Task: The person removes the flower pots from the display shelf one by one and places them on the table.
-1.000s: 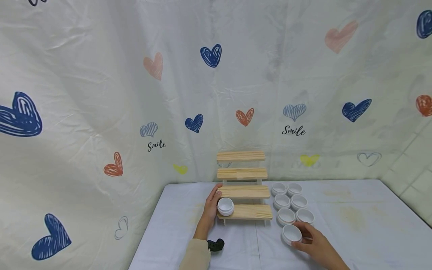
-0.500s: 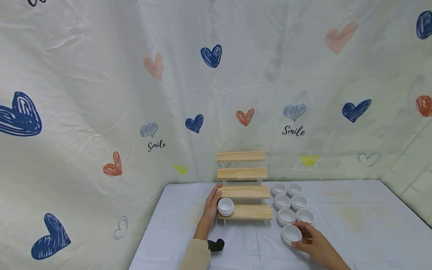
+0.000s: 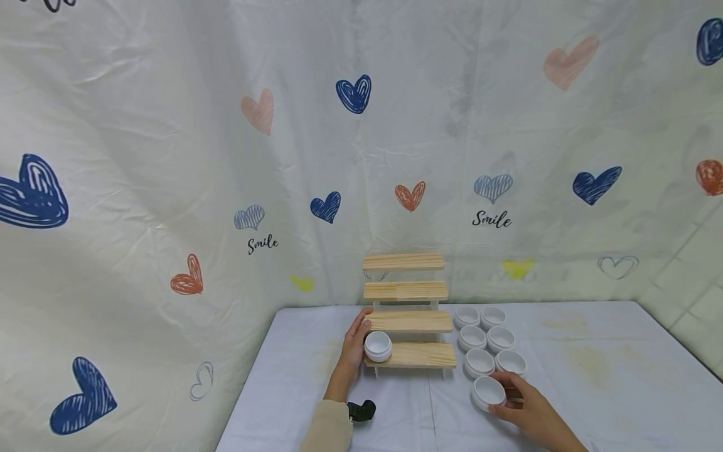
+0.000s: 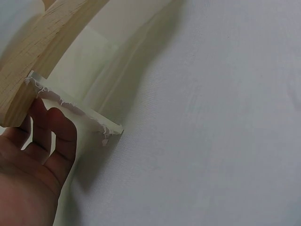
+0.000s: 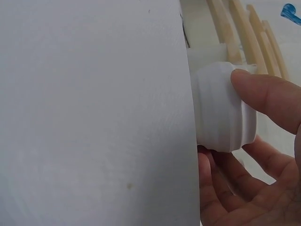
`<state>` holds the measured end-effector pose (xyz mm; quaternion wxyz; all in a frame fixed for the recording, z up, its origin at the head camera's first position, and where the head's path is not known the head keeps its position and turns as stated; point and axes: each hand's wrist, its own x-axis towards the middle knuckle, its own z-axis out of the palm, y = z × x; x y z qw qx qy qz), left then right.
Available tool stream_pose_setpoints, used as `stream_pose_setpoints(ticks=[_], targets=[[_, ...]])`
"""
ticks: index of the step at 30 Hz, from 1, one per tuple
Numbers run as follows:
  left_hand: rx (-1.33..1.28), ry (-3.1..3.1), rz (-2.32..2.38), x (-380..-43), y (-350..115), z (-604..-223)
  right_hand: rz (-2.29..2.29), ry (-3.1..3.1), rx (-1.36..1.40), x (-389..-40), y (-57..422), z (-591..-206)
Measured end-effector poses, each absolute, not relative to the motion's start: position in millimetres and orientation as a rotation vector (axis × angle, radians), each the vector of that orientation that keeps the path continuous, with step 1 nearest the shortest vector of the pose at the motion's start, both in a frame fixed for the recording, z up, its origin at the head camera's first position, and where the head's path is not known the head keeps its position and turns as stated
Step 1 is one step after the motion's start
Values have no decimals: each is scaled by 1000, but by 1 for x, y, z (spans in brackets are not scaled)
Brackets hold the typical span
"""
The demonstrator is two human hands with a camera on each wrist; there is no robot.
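A four-step wooden display stand [image 3: 423,356] stands at the back of the table, a white bowl [image 3: 378,346] at the left end of its lowest step. My left hand [image 3: 353,347] grips the stand's left side; in the left wrist view its curled fingers [image 4: 63,129] lie at a plank end [image 4: 21,89], beside a pale support with frayed edges. On the table to the right, my right hand [image 3: 526,405] pinches a white bowl [image 3: 487,392] between thumb and fingers. The right wrist view shows the thumb [image 5: 268,96] against this ribbed bowl [image 5: 218,108].
Several more white bowls [image 3: 479,362] stand in two columns behind the held one, right of the stand. A black object [image 3: 361,410] shows beside the left sleeve [image 3: 327,427]. A heart-printed cloth [image 3: 361,157] hangs behind the white-covered table [image 3: 587,383].
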<state>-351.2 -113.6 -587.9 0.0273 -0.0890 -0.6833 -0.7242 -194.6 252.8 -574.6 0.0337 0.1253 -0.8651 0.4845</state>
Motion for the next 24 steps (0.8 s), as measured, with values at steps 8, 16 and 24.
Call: stream_pose_setpoints(ticks=[8,16,24], targets=[[-263,-2115,-2228,-350,-113,-587,1479,-2680,411,-196,255,-575],[-269,-2128,-2220,-350,-113,-586,1483,-2666,421,-195,255,-575],[-271,-2132,-2221,-350,-114,-586,1486,-2651,437,-195,256,-575]])
